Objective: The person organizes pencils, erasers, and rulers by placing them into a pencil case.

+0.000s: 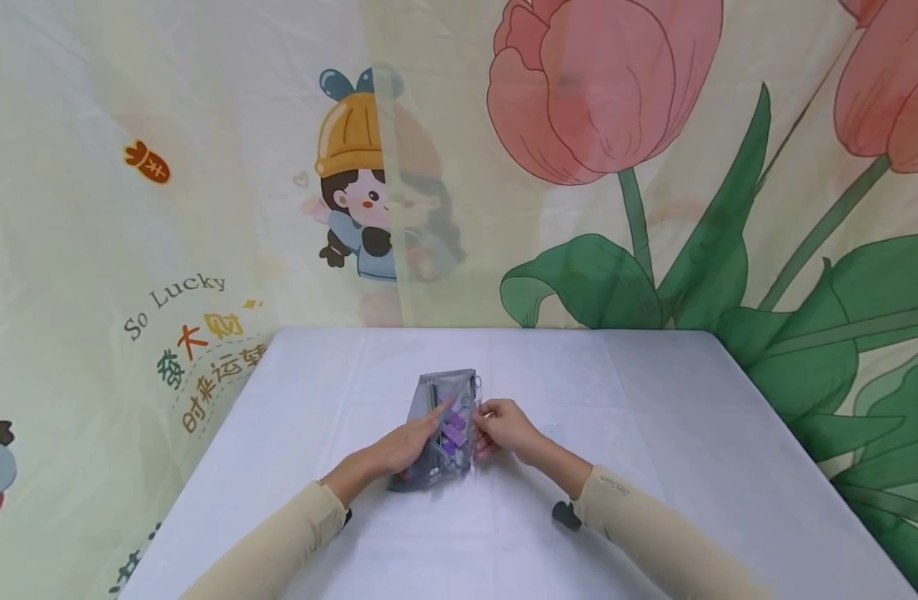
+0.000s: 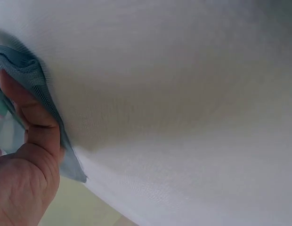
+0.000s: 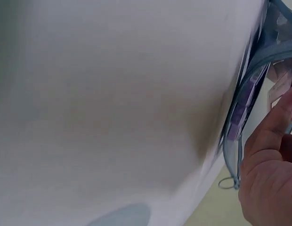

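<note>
A see-through grey-blue zip pouch point(image 1: 423, 475) lies slanted on the white table in the head view. Small purple pieces point(image 1: 453, 433) show through its clear side, along with other items too blurred to name. My left hand point(image 1: 404, 446) grips the pouch from its left side, a finger stretched over its face. In the left wrist view, that hand's fingers hold the zip edge point(image 2: 40, 89). At the pouch's right edge, my right hand point(image 1: 506, 427) has its fingers curled, pinching a small pale pink piece point(image 3: 279, 89). Its fingertips are partly cut off in the right wrist view.
The white-covered table point(image 1: 338, 375) reaches back to a printed curtain point(image 1: 459, 300). A dark wrist device point(image 1: 566, 515) sits under the right sleeve. Faint pale marks point(image 1: 554, 432) show on the table beyond the right wrist. A thin loop point(image 3: 226, 183) hangs at the pouch's corner.
</note>
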{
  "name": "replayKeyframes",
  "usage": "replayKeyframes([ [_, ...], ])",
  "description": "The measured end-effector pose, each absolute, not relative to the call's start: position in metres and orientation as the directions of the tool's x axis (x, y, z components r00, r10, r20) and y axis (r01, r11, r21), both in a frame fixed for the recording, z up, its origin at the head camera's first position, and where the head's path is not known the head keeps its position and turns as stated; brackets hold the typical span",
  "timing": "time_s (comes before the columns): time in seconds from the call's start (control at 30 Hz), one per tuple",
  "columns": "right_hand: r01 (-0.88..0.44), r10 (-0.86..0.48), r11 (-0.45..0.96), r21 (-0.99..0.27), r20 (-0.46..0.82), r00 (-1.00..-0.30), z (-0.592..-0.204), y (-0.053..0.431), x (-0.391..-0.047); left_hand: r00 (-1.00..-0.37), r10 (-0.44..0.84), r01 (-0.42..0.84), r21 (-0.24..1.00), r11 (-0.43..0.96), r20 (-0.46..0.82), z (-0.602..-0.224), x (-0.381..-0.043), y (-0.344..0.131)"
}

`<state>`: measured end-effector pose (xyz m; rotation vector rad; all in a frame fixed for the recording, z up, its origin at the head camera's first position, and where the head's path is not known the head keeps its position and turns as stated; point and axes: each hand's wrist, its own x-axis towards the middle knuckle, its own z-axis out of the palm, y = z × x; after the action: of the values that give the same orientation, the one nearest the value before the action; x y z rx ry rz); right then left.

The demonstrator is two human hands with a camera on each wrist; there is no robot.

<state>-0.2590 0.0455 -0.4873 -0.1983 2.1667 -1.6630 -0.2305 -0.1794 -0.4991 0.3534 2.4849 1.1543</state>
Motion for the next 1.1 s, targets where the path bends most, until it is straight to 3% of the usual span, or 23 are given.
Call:
replayKeyframes([
  [0.37,0.167,-0.364,0.256,-0.952,-0.256,-0.896,-0.498,0.016,-0.268,-0.903,0.370,0.055,0.797,0.602,-0.217,-0.500,-0.227,-0.181],
  [0.8,0.124,-0.287,0.392,-0.912,-0.249,-0.925,-0.494,0.006,-0.266,-0.910,0.347,0.024,0.811,0.585,-0.224,-0.498,-0.227,-0.180],
  [0.93,-0.008,-0.301,0.480,-0.877,-0.157,-0.941,-0.495,0.008,-0.266,-0.909,0.347,0.020,0.807,0.590,-0.231,-0.499,-0.227,-0.182],
  [1.1,-0.312,-0.405,0.572,-0.758,0.070,-0.912,-0.488,0.017,-0.267,-0.909,0.348,0.025,0.803,0.595,-0.230,-0.500,-0.227,-0.184],
])
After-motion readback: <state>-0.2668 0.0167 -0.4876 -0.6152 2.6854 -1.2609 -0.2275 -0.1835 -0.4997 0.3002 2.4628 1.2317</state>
